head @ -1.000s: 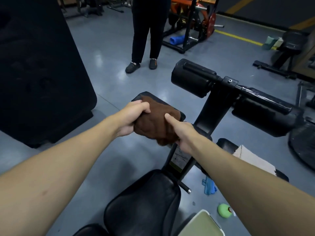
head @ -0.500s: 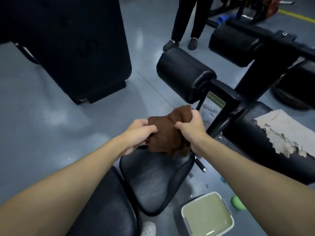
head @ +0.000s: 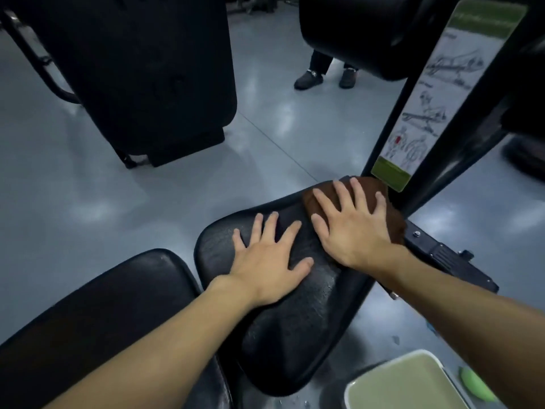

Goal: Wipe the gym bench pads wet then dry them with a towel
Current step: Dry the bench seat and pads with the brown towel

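Note:
A black seat pad [head: 295,329] of the gym bench fills the middle of the view, its surface speckled with wet sheen. A brown cloth [head: 395,214] lies on the pad's far end, by the black upright post. My right hand [head: 351,222] presses flat on the cloth with fingers spread. My left hand [head: 268,258] rests flat on the bare pad beside it, fingers straight, holding nothing. A second black pad [head: 97,314] lies at lower left under my left forearm.
A white tub of greenish water [head: 404,382] stands on the floor at lower right, a green object [head: 474,385] beside it. The post carries an instruction label [head: 427,93]; a roller pad [head: 354,33] hangs above. A person's shoes [head: 309,79] and a large black machine [head: 141,72] stand beyond.
Both hands came down from holding the cloth in the air. The cloth now lies on the seat pad under my flat right hand; my left hand let go and rests on the pad.

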Demonstrator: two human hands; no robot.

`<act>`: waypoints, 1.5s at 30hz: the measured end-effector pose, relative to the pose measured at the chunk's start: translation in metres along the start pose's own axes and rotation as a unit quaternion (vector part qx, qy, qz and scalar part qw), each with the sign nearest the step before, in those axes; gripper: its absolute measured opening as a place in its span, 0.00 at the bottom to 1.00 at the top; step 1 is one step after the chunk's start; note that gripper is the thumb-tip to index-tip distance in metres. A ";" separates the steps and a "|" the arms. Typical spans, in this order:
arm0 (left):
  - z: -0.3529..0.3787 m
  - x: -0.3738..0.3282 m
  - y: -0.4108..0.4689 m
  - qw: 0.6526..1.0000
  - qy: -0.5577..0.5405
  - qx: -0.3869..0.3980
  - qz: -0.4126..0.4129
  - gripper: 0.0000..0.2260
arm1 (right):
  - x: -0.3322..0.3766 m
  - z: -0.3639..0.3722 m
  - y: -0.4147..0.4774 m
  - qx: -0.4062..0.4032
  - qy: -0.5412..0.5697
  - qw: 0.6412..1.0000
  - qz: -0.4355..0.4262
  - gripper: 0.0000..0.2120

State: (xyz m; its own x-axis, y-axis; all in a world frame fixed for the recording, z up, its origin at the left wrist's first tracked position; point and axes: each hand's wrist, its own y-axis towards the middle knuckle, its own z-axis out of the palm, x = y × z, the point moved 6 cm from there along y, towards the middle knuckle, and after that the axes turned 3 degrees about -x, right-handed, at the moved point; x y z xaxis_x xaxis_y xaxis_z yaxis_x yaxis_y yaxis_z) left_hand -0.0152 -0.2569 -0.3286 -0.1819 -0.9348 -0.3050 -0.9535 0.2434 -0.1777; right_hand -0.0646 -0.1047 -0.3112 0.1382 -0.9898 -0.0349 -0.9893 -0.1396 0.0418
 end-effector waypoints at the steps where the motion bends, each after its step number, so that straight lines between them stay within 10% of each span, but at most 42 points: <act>1: 0.002 0.000 0.003 1.000 0.012 -0.011 0.005 0.33 | 0.000 0.000 0.009 -0.004 -0.004 1.000 -0.005 0.28; 20: 0.006 0.033 -0.015 0.987 -0.025 -0.153 0.050 0.38 | -0.017 0.014 -0.072 -0.105 0.026 0.994 -0.032 0.31; 34: 0.015 0.046 -0.016 0.987 -0.029 -0.154 0.033 0.37 | 0.017 -0.005 0.065 -0.006 0.026 0.999 -0.034 0.25; 45: 0.013 0.044 -0.024 0.983 -0.056 -0.174 0.013 0.36 | -0.008 0.014 -0.067 -0.150 0.046 0.982 -0.103 0.32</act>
State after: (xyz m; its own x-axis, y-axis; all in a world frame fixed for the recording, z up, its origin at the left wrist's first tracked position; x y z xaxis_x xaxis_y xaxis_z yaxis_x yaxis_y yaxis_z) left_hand 0.0028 -0.3007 -0.3495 -0.1987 -0.8900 -0.4105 -0.9768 0.1456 0.1573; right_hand -0.0001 -0.0874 -0.3275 0.3518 -0.9359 0.0155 -0.8834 -0.3265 0.3361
